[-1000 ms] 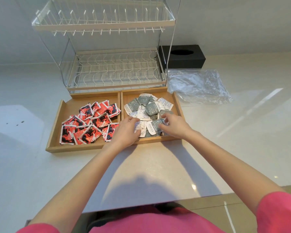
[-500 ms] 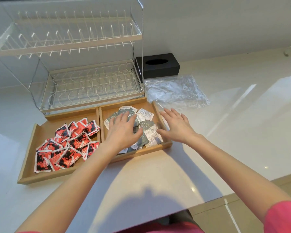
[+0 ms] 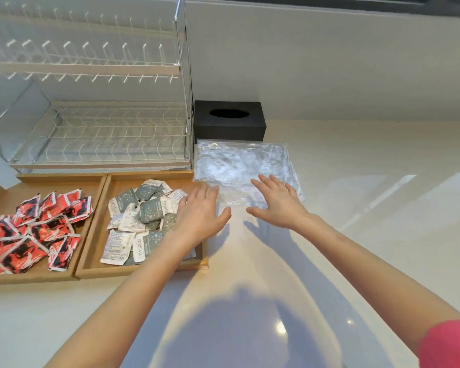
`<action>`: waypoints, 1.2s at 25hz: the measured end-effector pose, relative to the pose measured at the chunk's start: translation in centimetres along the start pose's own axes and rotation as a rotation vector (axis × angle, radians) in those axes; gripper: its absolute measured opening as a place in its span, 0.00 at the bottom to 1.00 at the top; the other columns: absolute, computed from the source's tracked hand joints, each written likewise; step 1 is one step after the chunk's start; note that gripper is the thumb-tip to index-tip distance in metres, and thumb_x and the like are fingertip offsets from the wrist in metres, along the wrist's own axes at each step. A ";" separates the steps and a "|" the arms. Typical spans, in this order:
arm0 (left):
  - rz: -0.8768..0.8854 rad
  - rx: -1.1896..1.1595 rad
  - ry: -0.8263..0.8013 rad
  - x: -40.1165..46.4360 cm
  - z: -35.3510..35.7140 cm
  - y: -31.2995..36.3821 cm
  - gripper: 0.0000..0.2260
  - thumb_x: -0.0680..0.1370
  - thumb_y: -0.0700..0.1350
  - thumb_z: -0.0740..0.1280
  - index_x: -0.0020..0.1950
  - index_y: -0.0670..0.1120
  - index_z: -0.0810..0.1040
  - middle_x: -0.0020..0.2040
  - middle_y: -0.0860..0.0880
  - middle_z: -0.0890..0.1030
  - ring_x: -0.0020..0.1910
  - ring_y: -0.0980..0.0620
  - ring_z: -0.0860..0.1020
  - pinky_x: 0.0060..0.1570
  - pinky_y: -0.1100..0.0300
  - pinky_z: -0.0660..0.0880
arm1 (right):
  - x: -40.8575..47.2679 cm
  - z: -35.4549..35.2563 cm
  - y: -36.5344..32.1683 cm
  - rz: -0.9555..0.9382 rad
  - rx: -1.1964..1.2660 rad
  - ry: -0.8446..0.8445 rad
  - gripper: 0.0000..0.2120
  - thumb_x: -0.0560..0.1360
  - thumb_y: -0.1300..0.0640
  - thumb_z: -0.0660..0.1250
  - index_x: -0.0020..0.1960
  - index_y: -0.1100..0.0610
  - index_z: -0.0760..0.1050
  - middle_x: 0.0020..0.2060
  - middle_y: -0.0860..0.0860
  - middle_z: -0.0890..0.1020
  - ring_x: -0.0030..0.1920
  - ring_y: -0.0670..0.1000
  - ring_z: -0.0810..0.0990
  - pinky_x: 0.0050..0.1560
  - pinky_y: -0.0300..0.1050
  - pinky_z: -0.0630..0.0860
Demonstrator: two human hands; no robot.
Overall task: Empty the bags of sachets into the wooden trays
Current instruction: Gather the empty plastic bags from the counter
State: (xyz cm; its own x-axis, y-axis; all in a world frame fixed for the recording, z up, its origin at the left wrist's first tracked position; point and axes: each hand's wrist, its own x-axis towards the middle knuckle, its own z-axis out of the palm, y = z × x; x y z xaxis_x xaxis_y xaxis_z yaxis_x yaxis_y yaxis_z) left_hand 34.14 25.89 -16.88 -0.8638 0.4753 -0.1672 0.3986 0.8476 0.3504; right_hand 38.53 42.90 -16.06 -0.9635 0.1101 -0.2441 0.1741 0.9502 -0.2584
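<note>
Two trays: a left wooden tray [image 3: 0, 193] and a right wooden tray [image 3: 96, 243] sit side by side, touching, on the white counter [image 3: 356, 248].
Left tray: red-and-black sachets [image 3: 35, 227] piled loosely inside.
Right tray: grey-and-white sachets [image 3: 141, 216] heaped inside.
Left hand [image 3: 199, 216]: above the right tray's right edge, fingers straight and spread, holding nothing; fingertips reach the near left corner of the clear plastic bags.
Bags: clear plastic bags [image 3: 239, 163] lie flat just right of the right tray.
Right hand [image 3: 279, 205]: fingers straight and splayed over the bags' near edge, gripping nothing; contact cannot be told.
Behind: dish rack [image 3: 98, 134], black tissue box [image 3: 230, 120].
</note>
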 end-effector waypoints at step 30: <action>-0.815 -1.667 -0.038 7.6 5.3 6.1 0.26 0.75 0.44 0.64 0.71 0.39 0.60 0.57 0.44 0.72 0.60 0.48 0.73 0.49 0.57 0.74 | 20.7 -1.6 7.2 -0.085 -0.219 -0.162 0.35 0.66 0.42 0.69 0.65 0.59 0.65 0.62 0.60 0.66 0.63 0.61 0.63 0.62 0.53 0.61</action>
State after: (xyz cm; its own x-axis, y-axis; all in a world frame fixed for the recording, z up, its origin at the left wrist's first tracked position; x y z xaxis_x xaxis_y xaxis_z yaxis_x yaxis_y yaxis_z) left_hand 31.68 35.91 -20.90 -0.6464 0.1441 -0.7492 -0.7585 -0.2269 0.6108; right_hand 19.51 52.48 -21.50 -0.9245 -0.0041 -0.3811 0.0287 0.9964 -0.0803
